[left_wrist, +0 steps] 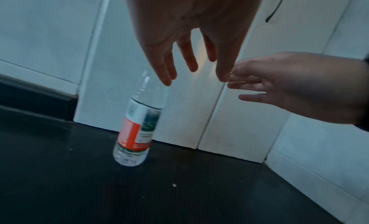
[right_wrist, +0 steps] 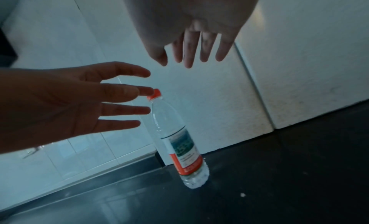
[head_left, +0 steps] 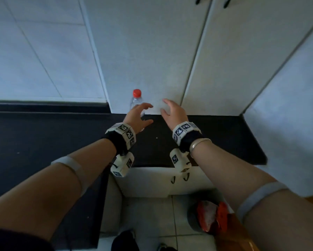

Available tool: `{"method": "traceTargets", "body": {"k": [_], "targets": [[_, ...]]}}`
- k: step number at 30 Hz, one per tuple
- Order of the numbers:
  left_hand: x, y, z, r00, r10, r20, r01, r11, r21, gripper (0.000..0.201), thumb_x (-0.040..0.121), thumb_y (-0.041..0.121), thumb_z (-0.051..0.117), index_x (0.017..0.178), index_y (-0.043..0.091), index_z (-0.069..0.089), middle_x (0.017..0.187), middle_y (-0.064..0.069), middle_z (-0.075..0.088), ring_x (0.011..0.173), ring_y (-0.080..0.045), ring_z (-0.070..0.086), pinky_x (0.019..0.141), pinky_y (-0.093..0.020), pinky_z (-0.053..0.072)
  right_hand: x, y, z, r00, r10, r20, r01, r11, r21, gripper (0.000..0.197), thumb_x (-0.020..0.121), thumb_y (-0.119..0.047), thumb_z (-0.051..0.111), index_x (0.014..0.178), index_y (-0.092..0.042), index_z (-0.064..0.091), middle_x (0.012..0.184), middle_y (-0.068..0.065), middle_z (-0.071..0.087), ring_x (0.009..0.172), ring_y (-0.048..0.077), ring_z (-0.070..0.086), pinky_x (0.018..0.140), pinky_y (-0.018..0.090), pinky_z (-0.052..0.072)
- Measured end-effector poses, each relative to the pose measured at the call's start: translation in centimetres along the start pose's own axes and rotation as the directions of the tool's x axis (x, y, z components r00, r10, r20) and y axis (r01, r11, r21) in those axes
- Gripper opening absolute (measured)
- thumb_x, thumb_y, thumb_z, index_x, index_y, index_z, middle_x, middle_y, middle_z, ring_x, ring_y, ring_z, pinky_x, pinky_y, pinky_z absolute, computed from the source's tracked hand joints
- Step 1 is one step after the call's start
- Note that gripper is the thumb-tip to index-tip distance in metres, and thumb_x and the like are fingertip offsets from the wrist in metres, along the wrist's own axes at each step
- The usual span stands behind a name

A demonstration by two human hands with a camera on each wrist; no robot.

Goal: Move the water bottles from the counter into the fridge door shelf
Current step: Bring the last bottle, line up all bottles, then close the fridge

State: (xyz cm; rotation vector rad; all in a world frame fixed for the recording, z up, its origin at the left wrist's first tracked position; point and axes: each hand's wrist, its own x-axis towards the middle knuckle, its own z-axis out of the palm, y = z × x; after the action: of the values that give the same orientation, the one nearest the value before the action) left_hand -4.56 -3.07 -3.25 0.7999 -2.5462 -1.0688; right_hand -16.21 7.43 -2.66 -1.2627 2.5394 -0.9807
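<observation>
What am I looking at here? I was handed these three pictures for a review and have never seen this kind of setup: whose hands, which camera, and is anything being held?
No machine here: a person wears three cameras. The head view looks down over both forearms, which wear wrist bands with black-and-white marker squares. The other two views come from cameras on each wrist, looking along the palm to the fingers.

On the black counter stands one clear water bottle with a red cap and a red and white label, upright near the white cabinet doors.

The left hand reaches toward the bottle with fingers spread; no grip has closed on it. The right hand is open beside it, also empty. Nothing is held yet.
</observation>
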Motion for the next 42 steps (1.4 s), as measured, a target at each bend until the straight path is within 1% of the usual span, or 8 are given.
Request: {"method": "traceTargets", "body": {"k": [7, 11, 15, 22, 26, 34, 38, 42], "targets": [[2.2, -6.1, -5.2, 0.998, -0.047, -0.048, 0.05, 0.997, 0.062, 0.054, 0.078, 0.018, 0.071, 0.127, 0.017, 0.048, 0.129, -0.009, 0.052, 0.118, -0.023, 0.05, 0.092, -0.026, 0.037, 5.7, -4.6, 5.6, 0.998, 0.045, 0.036, -0.047, 0.998, 0.049, 0.054, 0.085, -0.028, 0.064, 0.133, -0.015, 0.044, 0.135, 0.006, 0.054, 0.123, 0.024, 0.051, 0.102, 0.035, 0.039], [2.9, -8.1, -6.1, 0.997, -0.068, -0.025, 0.069, 0.997, 0.04, 0.054, 0.077, 0.016, 0.071, 0.126, 0.019, 0.049, 0.13, -0.009, 0.05, 0.119, -0.023, 0.049, 0.097, -0.032, 0.041, 7.4, -5.6, 7.8, 0.989, 0.141, 0.047, -0.144, 0.986, 0.084, 0.056, 0.078, -0.037, 0.07, 0.124, -0.017, 0.045, 0.117, 0.006, 0.063, 0.106, 0.025, 0.06, 0.091, 0.037, 0.047], [3.8, -9.2, -5.9, 0.998, -0.064, 0.021, 0.064, 0.998, -0.003, 0.053, 0.077, 0.015, 0.07, 0.126, 0.019, 0.049, 0.131, -0.009, 0.05, 0.12, -0.023, 0.048, 0.101, -0.038, 0.043, 8.2, -6.0, 9.3, 0.967, 0.253, 0.036, -0.255, 0.964, 0.076, 0.047, 0.084, -0.036, 0.063, 0.119, -0.009, 0.045, 0.116, 0.014, 0.063, 0.106, 0.031, 0.061, 0.091, 0.04, 0.048], [5.2, -8.3, -4.5, 0.994, 0.007, 0.107, -0.009, 1.0, 0.015, 0.057, 0.078, 0.015, 0.069, 0.13, 0.019, 0.045, 0.134, -0.008, 0.048, 0.122, -0.023, 0.047, 0.098, -0.028, 0.037, 6.4, -5.4, 7.7, 0.944, 0.307, -0.12, -0.298, 0.951, 0.088, 0.042, 0.091, -0.036, 0.054, 0.118, -0.005, 0.046, 0.114, 0.014, 0.061, 0.105, 0.028, 0.06, 0.089, 0.036, 0.047], [5.7, -5.5, -2.2, 0.976, 0.055, 0.211, -0.065, 0.997, 0.038, 0.068, 0.079, 0.018, 0.068, 0.138, 0.026, 0.035, 0.143, -0.005, 0.041, 0.131, -0.022, 0.04, 0.106, -0.033, 0.034, 3.9, -3.9, 3.9, 0.908, 0.368, -0.197, -0.362, 0.93, 0.068, 0.044, 0.092, -0.035, 0.052, 0.123, -0.006, 0.042, 0.119, 0.012, 0.058, 0.109, 0.026, 0.058, 0.09, 0.033, 0.044], [3.8, 5.1, 6.0, 0.85, 0.278, 0.447, -0.308, 0.952, -0.008, 0.081, 0.078, 0.026, 0.07, 0.145, 0.025, 0.024, 0.151, -0.003, 0.032, 0.138, -0.021, 0.032, 0.112, -0.035, 0.026, -5.9, 1.6, -5.4, 0.769, 0.532, -0.354, -0.504, 0.845, 0.175, 0.032, 0.089, -0.035, 0.055, 0.109, -0.011, 0.047, 0.106, 0.007, 0.061, 0.097, 0.024, 0.06, 0.091, 0.042, 0.049], [0.5, 11.4, 11.6, 0.744, 0.369, 0.557, -0.422, 0.906, -0.036, 0.086, 0.076, 0.028, 0.071, 0.146, 0.028, 0.02, 0.154, 0.0, 0.028, 0.143, -0.024, 0.023, 0.117, -0.04, 0.021, -13.2, 4.7, -10.2, 0.636, 0.638, -0.434, -0.596, 0.763, 0.248, 0.03, 0.09, -0.035, 0.054, 0.108, -0.013, 0.047, 0.098, 0.002, 0.058, 0.095, 0.023, 0.06, 0.084, 0.033, 0.048], [-4.7, 18.4, 17.3, 0.61, 0.442, 0.657, -0.536, 0.841, -0.069, 0.088, 0.078, 0.03, 0.069, 0.147, 0.025, 0.015, 0.155, -0.005, 0.024, 0.145, -0.026, 0.016, 0.116, -0.039, 0.016, -21.8, 7.4, -15.0, 0.49, 0.7, -0.52, -0.671, 0.683, 0.287, 0.036, 0.092, -0.037, 0.051, 0.12, -0.015, 0.044, 0.12, 0.007, 0.06, 0.108, 0.026, 0.059, 0.094, 0.038, 0.047]]}}
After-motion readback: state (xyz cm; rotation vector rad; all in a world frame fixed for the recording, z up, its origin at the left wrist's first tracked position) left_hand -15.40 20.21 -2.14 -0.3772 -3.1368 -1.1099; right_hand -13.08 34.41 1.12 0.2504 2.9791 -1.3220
